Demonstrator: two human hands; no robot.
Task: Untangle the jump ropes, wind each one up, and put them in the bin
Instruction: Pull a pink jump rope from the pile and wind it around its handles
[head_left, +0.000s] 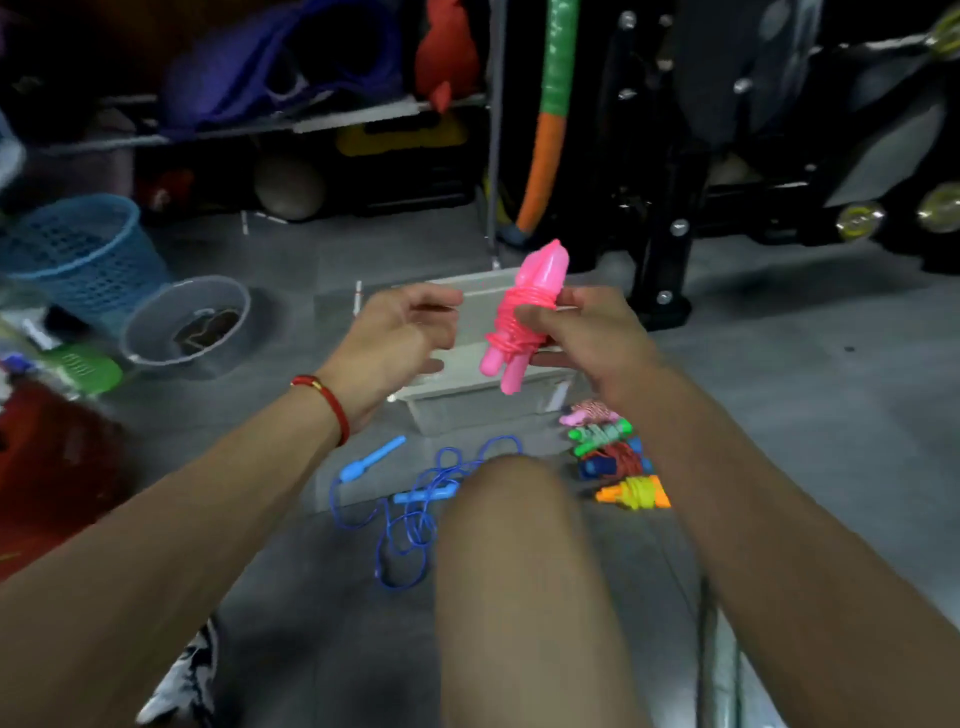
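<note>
From the head view, no brand, label or writing can be read on anything; the picture is soft with blur. The right hand curls its fingers round a pink plastic jump rope, whose cord is wound about its 2 handles, and holds it tilted above the clear plastic bin on the grey floor. The left hand hangs just left of the bundle with fingers loosely bent, gripping nothing that shows. A blue jump rope lies loose and looped on the floor, near the bin's front edge and beside a bare knee. Right of the bin's corner sit 4 wound rope bundles, close together. A blue lattice basket stands well apart at left.
</note>
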